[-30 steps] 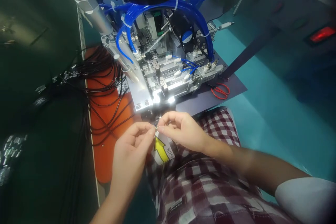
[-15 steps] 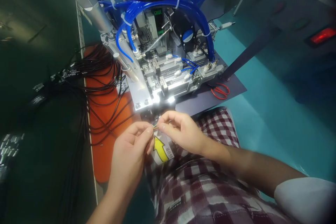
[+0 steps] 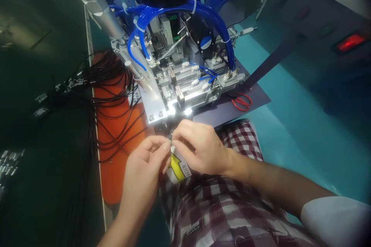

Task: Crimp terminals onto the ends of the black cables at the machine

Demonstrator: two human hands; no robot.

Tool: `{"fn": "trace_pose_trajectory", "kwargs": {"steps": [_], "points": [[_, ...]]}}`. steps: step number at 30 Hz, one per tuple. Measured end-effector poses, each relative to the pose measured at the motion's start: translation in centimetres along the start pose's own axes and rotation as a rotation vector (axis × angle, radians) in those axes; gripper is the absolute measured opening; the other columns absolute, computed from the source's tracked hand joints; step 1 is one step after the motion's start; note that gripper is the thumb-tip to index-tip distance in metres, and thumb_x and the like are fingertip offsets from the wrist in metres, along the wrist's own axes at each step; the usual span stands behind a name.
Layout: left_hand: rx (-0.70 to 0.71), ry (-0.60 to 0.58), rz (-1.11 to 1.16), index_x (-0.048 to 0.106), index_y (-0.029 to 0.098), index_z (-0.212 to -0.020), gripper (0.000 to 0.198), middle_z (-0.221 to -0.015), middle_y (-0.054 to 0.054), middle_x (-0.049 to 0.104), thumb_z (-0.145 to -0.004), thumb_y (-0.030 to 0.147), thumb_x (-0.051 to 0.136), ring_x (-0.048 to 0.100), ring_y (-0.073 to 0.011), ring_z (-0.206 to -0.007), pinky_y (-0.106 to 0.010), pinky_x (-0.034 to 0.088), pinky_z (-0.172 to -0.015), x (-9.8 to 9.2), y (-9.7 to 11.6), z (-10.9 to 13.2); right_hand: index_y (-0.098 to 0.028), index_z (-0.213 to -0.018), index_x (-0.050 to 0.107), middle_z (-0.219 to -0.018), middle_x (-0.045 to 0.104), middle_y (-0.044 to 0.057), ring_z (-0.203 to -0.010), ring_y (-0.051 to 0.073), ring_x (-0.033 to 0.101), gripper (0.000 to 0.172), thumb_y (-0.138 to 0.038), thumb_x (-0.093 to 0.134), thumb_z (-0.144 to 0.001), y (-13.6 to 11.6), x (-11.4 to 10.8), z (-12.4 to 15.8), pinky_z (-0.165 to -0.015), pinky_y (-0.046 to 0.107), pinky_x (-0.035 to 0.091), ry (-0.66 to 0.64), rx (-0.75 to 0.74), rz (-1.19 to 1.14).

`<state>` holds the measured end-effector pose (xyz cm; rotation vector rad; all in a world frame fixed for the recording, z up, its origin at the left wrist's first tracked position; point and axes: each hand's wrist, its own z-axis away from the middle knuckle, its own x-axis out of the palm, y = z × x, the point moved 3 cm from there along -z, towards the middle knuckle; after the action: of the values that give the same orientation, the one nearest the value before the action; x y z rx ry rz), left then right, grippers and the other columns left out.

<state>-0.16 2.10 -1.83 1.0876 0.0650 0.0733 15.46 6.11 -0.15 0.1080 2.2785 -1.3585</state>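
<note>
My left hand (image 3: 147, 160) pinches thin wires (image 3: 171, 143) between thumb and forefinger. Fingertip to fingertip with it, my right hand (image 3: 199, 146) is also closed on the wires, whose short ends are mostly covered by the fingers. Both hands are just in front of the lit edge of a metal machine (image 3: 185, 96). Below the fingertips shows a white label with a yellow arrow (image 3: 176, 168). To the left, black cables (image 3: 113, 96) run in a loose bundle over an orange board (image 3: 116, 177).
Red-handled scissors (image 3: 242, 101) lie on the machine's dark base plate (image 3: 214, 117). Thick blue air tubes (image 3: 223, 19) arch over the machine. A metal post (image 3: 110, 19) stands at its left. A dark panel with a red lit switch (image 3: 352, 42) is at the right.
My right hand has drawn closer to my left fingertips and its fingers have curled in more. Less of the wires shows between the hands. My left hand has hardly moved.
</note>
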Motion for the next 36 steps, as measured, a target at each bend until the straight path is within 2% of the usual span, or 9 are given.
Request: {"fn": "trace_pose_trajectory", "kwargs": {"steps": [1, 5, 9, 18, 21, 26, 29, 33, 36], "points": [[-0.001, 0.0, -0.015, 0.064, 0.02, -0.087, 0.028, -0.052, 0.006, 0.048, -0.083, 0.047, 0.074, 0.038, -0.0074, -0.048, -0.019, 0.03, -0.046, 0.0, 0.0, 0.0, -0.018, -0.078, 0.057, -0.076, 0.059, 0.001, -0.066, 0.013, 0.051, 0.013, -0.015, 0.053, -0.09, 0.1, 0.0, -0.1, -0.062, 0.027, 0.04, -0.013, 0.033, -0.027], [-0.06, 0.021, -0.099, 0.062, 0.02, -0.082, 0.035, -0.052, 0.006, 0.048, -0.08, 0.052, 0.076, 0.036, -0.0072, -0.046, -0.019, 0.03, -0.044, -0.3, 0.1, 0.1, -0.018, -0.077, 0.055, -0.074, 0.057, -0.001, -0.063, 0.011, 0.051, 0.012, -0.017, 0.056, -0.089, 1.1, 0.6, 0.0, -0.059, 0.024, 0.041, -0.103, 0.342, -0.277], [-0.076, 0.005, -0.069, 0.06, 0.02, -0.076, 0.034, -0.049, 0.006, 0.046, -0.08, 0.05, 0.075, 0.035, -0.0066, -0.045, -0.019, 0.029, -0.045, -0.2, 0.3, -0.1, -0.019, -0.083, 0.058, -0.063, 0.052, -0.004, -0.053, 0.01, 0.044, 0.012, -0.028, 0.057, -0.09, 1.9, 1.3, 0.6, -0.049, 0.024, 0.034, -0.168, 0.542, -0.475], [-0.081, -0.015, -0.008, 0.059, 0.019, -0.075, 0.031, -0.046, 0.007, 0.045, -0.083, 0.047, 0.072, 0.034, -0.0071, -0.044, -0.02, 0.029, -0.046, 0.0, 0.2, -0.2, -0.017, -0.079, 0.059, -0.061, 0.052, -0.005, -0.05, 0.008, 0.041, 0.013, -0.028, 0.062, -0.086, 1.9, 2.1, 1.3, -0.047, 0.022, 0.032, -0.131, 0.626, -0.555], [-0.079, -0.014, -0.003, 0.06, 0.019, -0.076, 0.031, -0.046, 0.007, 0.045, -0.083, 0.047, 0.071, 0.034, -0.0071, -0.044, -0.02, 0.028, -0.045, 0.0, 0.1, -0.2, -0.017, -0.08, 0.061, -0.064, 0.055, -0.004, -0.052, 0.008, 0.044, 0.014, -0.029, 0.063, -0.086, 1.9, 1.9, 1.2, -0.048, 0.022, 0.035, -0.104, 0.619, -0.537], [-0.078, 0.012, -0.046, 0.061, 0.02, -0.08, 0.031, -0.049, 0.006, 0.047, -0.081, 0.048, 0.074, 0.035, -0.0073, -0.045, -0.02, 0.027, -0.044, -0.1, -0.2, -0.2, -0.016, -0.081, 0.064, -0.058, 0.053, -0.005, -0.049, 0.008, 0.043, 0.015, -0.03, 0.067, -0.084, 1.9, 1.7, 1.0, -0.047, 0.022, 0.035, -0.089, 0.607, -0.478], [-0.073, 0.012, -0.044, 0.061, 0.02, -0.08, 0.03, -0.048, 0.006, 0.046, -0.083, 0.047, 0.073, 0.036, -0.008, -0.045, -0.021, 0.029, -0.044, 0.0, -0.2, -0.2, -0.017, -0.082, 0.063, -0.066, 0.058, -0.003, -0.051, 0.008, 0.046, 0.012, -0.028, 0.063, -0.087, 1.9, 1.7, 1.0, -0.049, 0.023, 0.037, -0.069, 0.567, -0.454], [-0.05, -0.021, 0.011, 0.061, 0.021, -0.082, 0.028, -0.048, 0.007, 0.045, -0.084, 0.047, 0.072, 0.036, -0.0076, -0.045, -0.02, 0.029, -0.045, 0.2, 0.0, -0.2, -0.018, -0.081, 0.059, -0.075, 0.058, -0.001, -0.061, 0.01, 0.051, 0.009, -0.02, 0.058, -0.09, 1.2, 1.0, 0.8, -0.058, 0.025, 0.042, -0.036, 0.312, -0.283], [-0.053, -0.048, -0.046, 0.064, 0.021, -0.088, 0.032, -0.049, 0.007, 0.046, -0.081, 0.05, 0.075, 0.037, -0.0077, -0.045, -0.02, 0.029, -0.044, 0.1, 0.0, -0.2, -0.018, -0.081, 0.056, -0.079, 0.057, 0.001, -0.068, 0.012, 0.051, 0.009, -0.014, 0.057, -0.089, 0.7, 0.4, 0.5, -0.063, 0.027, 0.041, -0.043, 0.117, -0.137]]}}
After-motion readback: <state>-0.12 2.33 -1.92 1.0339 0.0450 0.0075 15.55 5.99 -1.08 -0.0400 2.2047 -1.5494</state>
